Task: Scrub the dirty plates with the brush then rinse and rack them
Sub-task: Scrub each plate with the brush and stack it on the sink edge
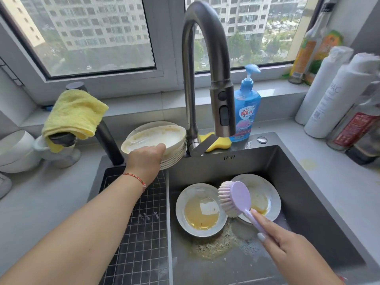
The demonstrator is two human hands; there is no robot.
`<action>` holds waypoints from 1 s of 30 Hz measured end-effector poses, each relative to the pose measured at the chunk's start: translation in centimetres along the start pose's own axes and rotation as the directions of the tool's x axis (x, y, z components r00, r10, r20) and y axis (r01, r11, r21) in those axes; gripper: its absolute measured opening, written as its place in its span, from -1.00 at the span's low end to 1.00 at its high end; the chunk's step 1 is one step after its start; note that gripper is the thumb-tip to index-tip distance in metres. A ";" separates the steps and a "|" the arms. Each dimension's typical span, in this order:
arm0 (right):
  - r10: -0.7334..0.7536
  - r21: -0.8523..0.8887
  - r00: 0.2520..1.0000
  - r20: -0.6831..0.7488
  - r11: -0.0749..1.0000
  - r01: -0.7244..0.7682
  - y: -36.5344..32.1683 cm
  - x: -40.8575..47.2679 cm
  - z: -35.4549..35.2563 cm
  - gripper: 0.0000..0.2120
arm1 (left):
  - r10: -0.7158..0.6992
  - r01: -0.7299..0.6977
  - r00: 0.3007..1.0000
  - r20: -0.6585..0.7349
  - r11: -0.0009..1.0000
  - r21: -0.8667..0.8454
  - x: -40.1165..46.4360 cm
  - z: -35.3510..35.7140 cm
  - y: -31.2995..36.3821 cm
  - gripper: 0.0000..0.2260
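Head view: barely begun. The left hand [147,159] grips the stack of soiled cream plates [158,144] on the table; the right hand [287,241] pinches the lilac plastic brush [234,199] above two greasy white plates [200,209] in the dark sink [308,192]. Nothing racked.

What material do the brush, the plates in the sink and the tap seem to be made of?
Brush: likely plastic, a smooth matte lilac head and handle with pale synthetic-looking bristles. Plates: probably glazed ceramic, glossy white with light reflections, though hard plastic cannot be excluded. Tap: metal, seemingly brushed steel, with a soft grey sheen and no mirror shine.
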State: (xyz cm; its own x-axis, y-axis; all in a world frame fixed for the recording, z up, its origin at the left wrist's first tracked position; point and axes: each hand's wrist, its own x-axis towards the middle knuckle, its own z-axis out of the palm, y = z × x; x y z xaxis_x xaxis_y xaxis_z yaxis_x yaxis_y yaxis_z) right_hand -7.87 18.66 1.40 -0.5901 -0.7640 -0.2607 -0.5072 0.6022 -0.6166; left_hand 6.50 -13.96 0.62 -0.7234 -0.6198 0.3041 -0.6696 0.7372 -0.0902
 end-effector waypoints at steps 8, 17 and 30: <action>0.004 0.011 1.000 0.027 1.000 -0.005 0.2 0.4 0.2 -0.53 | 0.040 -0.046 0.997 -0.071 0.996 -0.083 -0.5 1.5 0.6 -0.66; 0.007 -0.010 0.999 0.049 1.000 -0.007 0.5 0.4 0.2 -0.54 | -0.005 -0.010 0.998 -0.068 0.973 -0.229 -0.3 4.6 0.3 -0.78; 0.052 -0.059 0.998 -0.019 0.997 -0.053 2.5 0.9 -0.5 -0.52 | -0.365 0.313 0.929 0.067 0.674 -0.669 -6.4 5.9 12.6 -0.84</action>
State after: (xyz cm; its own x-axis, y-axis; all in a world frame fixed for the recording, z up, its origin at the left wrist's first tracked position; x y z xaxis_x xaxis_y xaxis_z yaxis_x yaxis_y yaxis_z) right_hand -10.03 19.57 0.02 -0.6276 -0.7270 -0.2787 -0.5112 0.6547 -0.5568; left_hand 1.68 -2.33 -8.07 -0.4387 -0.8626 0.2520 -0.5654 0.4829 0.6687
